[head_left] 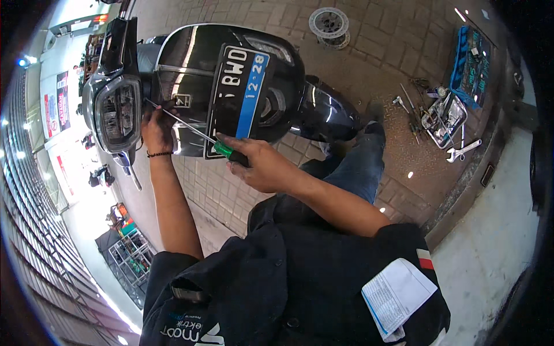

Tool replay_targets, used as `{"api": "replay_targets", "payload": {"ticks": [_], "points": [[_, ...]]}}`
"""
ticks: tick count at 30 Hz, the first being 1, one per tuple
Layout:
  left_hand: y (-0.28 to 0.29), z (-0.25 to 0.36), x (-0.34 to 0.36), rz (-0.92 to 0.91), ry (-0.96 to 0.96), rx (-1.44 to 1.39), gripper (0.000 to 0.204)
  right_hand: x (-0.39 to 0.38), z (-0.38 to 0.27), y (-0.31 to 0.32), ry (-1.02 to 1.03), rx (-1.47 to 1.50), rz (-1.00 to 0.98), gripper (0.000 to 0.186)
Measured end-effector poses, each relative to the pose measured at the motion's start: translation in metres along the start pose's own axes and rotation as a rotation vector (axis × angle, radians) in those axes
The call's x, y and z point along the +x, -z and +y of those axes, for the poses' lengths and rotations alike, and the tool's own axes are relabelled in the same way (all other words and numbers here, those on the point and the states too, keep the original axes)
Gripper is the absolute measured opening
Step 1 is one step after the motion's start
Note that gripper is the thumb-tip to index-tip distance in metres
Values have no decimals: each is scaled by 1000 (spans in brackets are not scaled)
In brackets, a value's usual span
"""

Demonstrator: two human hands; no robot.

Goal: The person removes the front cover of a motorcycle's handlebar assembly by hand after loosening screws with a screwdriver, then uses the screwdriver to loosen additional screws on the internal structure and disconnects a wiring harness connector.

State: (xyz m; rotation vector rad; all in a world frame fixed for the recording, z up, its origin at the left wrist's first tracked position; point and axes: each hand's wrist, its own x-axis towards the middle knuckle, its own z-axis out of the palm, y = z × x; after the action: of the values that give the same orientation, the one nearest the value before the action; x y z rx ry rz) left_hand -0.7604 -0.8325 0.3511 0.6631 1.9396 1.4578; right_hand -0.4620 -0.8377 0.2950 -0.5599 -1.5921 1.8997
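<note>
A screwdriver [224, 149] with a green and black handle lies in my right hand [264, 166], its fingers wrapped round the handle. The long metal shaft slants up and left across the dark front of a scooter [190, 57]. Its tip reaches the gap beside the headlight [120, 109]. There my left hand [157, 131], with a beaded bracelet at the wrist, has its fingers bent together around the tip end; what they pinch is hidden. Below the shaft sits the scooter's number plate [235, 92], black and blue. The front mudguard [329, 109] extends to the right.
On the floor at right, a metal tray [444, 121] holds several tools, with a wrench [463, 151] at its edge. Beyond it stands a blue-edged toolbox [468, 69]. A round metal disc part [329, 23] lies on the paving at the far side. A metal rack [131, 259] stands at left.
</note>
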Motion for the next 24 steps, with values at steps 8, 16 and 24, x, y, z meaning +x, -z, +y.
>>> {"api": "replay_targets", "payload": {"ticks": [8, 16, 24], "points": [[-12, 3, -3, 20, -11, -36, 33, 17, -24, 25, -81, 12, -90, 54], [-27, 2, -9, 99, -177, -86, 45, 39, -51, 46, -673, 1140, -251, 37], [-19, 3, -5, 49, -125, -239, 36, 32, -110, 15, -164, -588, -270, 53]]}}
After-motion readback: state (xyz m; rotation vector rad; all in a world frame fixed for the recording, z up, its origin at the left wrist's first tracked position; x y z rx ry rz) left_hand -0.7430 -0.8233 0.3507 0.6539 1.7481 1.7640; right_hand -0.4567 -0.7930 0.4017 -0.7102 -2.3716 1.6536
